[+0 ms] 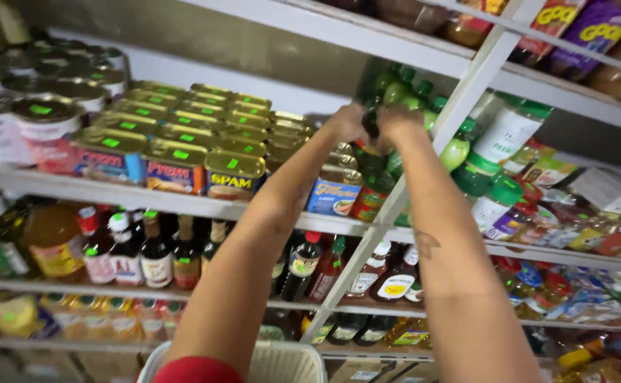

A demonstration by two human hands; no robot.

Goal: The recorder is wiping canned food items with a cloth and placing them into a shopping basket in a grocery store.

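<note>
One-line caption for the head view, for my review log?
Both hands, left hand and right hand, reach among green-capped bottles on a shop shelf, beside rows of rectangular tins.

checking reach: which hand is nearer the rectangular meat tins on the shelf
Left. The left hand is just right of the rectangular meat tins; the right hand is farther right, by the green bottles.
</note>
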